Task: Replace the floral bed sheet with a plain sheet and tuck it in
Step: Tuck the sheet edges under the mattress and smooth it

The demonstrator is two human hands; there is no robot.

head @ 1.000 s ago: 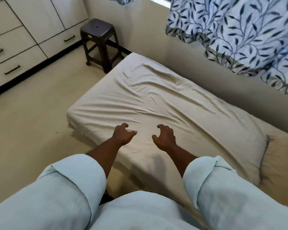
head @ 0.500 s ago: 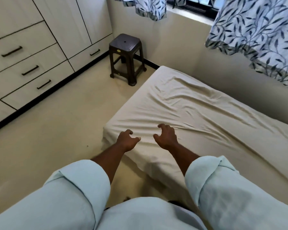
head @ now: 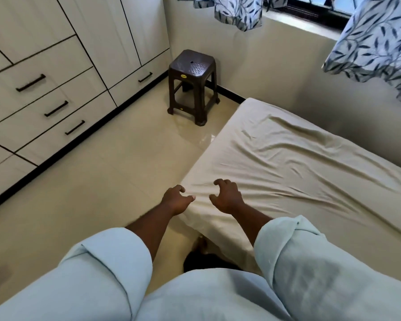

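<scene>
**A:** Standing by the bed here. The plain sheet (head: pixel 299 163) is on the mattress, filling the right half of the frame. It's creased all over, and its near corner is at lower centre. No floral sheet anywhere I can see; the only print is the curtains (head: pixel 375 42) at upper right.

**B:** What are the hands doing?

**A:** Both hang over that corner, holding nothing. The left hand (head: pixel 177 200) is at the very edge, fingers loosely curled, thumb out toward the cloth. The right hand (head: pixel 227 196) is just beside it over the top, fingers loosely bent too. Can't tell if either touches the fabric.

**B:** So tucking that corner, I'd guess. Risks?

**A:** 2 I'd bet on. Yank the corner down hard and the whole sheet could slide, pulling loose along the wall side at the right, since I can't see anything pinning it there. Or tuck with those ridges left in and they get locked in tight. Smooth first, then tuck. The brown stool (head: pixel 192 86) at upper centre is well apart, no bother.
</scene>
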